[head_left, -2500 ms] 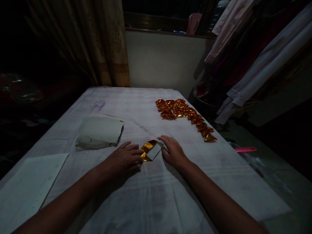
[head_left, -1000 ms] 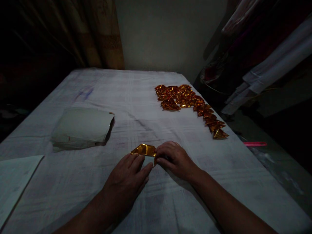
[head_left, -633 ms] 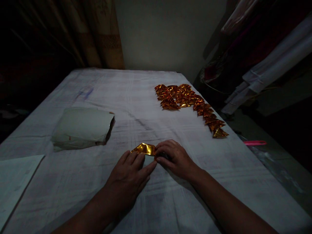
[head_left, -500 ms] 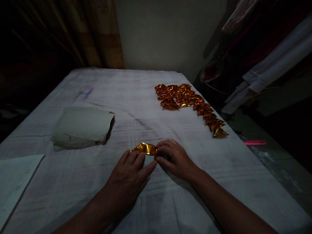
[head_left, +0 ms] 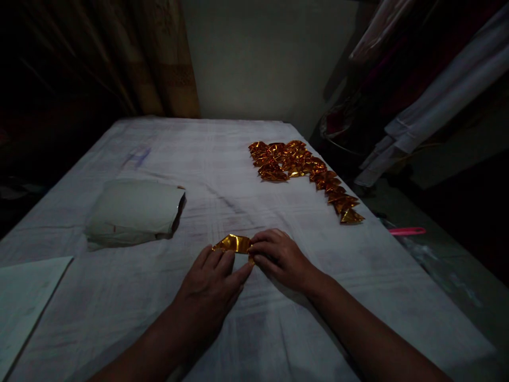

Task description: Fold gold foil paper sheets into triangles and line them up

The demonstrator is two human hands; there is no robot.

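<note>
A partly folded strip of gold foil paper lies on the sheet-covered surface in front of me, its left end slanting to a point. My left hand rests over its near edge, fingertips pressing it down and the thumb stretched toward the right end. At that right end, my right hand has its fingers and thumb closed on the foil. A small gold bit shows between the two thumbs. The fingers hide part of the near side and the right tip.
Several folded gold foil pieces sit in a cluster at the far right, trailing along the edge. A grey-green paper packet lies left, with a pale sheet nearer. Beyond the right edge are a pink handle and hanging clothes.
The view has shifted slightly. Both hands stay on the foil in nearly the same pose, and the pale gap by the left thumb looks smaller.
</note>
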